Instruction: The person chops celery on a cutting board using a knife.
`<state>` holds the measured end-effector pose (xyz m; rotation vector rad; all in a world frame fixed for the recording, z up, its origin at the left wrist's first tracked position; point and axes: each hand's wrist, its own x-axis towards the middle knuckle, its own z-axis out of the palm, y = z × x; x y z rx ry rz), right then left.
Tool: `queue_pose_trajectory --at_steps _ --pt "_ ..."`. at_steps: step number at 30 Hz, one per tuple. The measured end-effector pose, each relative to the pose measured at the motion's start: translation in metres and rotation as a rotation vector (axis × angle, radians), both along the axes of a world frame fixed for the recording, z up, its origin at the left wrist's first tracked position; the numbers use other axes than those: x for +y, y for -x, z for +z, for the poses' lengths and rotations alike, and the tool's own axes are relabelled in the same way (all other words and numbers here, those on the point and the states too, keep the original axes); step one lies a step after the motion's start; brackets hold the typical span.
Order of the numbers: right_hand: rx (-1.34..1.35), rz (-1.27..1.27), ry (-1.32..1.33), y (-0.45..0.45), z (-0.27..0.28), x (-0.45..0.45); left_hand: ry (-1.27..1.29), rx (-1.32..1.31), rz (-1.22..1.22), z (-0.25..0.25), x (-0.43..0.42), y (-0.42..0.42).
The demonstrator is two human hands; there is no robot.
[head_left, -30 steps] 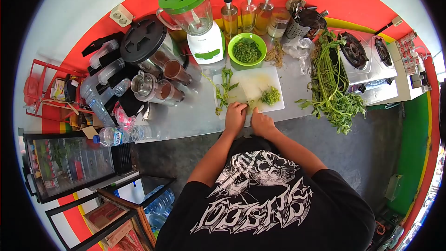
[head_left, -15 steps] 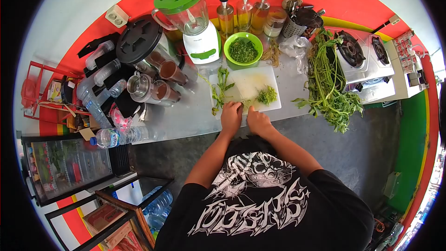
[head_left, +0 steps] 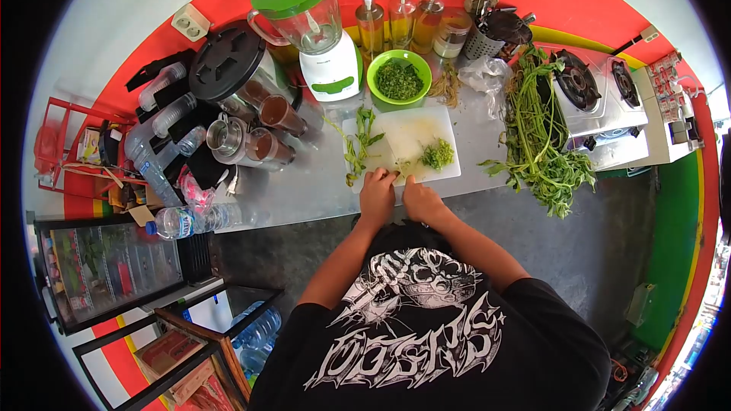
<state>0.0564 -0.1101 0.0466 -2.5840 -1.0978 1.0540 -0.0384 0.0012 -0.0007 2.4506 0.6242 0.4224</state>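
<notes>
A white cutting board (head_left: 426, 125) lies at the counter's front edge. My left hand (head_left: 378, 196) is at its near edge, fingers curled and closed on green stems, which are mostly hidden under them. Close beside it, my right hand (head_left: 422, 202) is closed, its fingertips pointing at green bits between the hands; what it grips is hidden. A pile of chopped greens (head_left: 437, 154) sits on the board's right part. Uncut leafy stalks (head_left: 362, 141) lie along its left side. Behind the board stands a green bowl (head_left: 371, 85) with chopped greens inside.
A blender (head_left: 330, 68), pump bottles (head_left: 371, 27) and a utensil holder (head_left: 481, 47) line the back. A large leafy bunch (head_left: 533, 125) lies at right beside the gas stove (head_left: 601, 95). Brown cups (head_left: 280, 116) and a water bottle (head_left: 179, 223) are at left.
Both hands stay at the board's near edge, with only a very slight shift of the fingers. The greens and surrounding things look the same.
</notes>
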Motion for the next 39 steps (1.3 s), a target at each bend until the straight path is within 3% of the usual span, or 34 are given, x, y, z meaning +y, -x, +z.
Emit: queue_pose_trajectory --at_steps 16,34,36,39 --pt "0.038 0.004 -0.056 -0.012 -0.020 0.000 -0.084 0.184 -0.165 0.025 -0.010 0.018" --pt "0.064 -0.025 -0.079 -0.003 -0.023 -0.007 -0.083 0.139 -0.117 0.020 -0.014 0.021" --pt "0.060 -0.016 -0.097 -0.007 -0.024 -0.007 -0.217 0.074 -0.087 0.017 -0.016 0.022" --pt "0.043 0.011 -0.086 -0.007 -0.018 -0.003 -0.095 0.147 -0.067 0.021 -0.019 0.021"
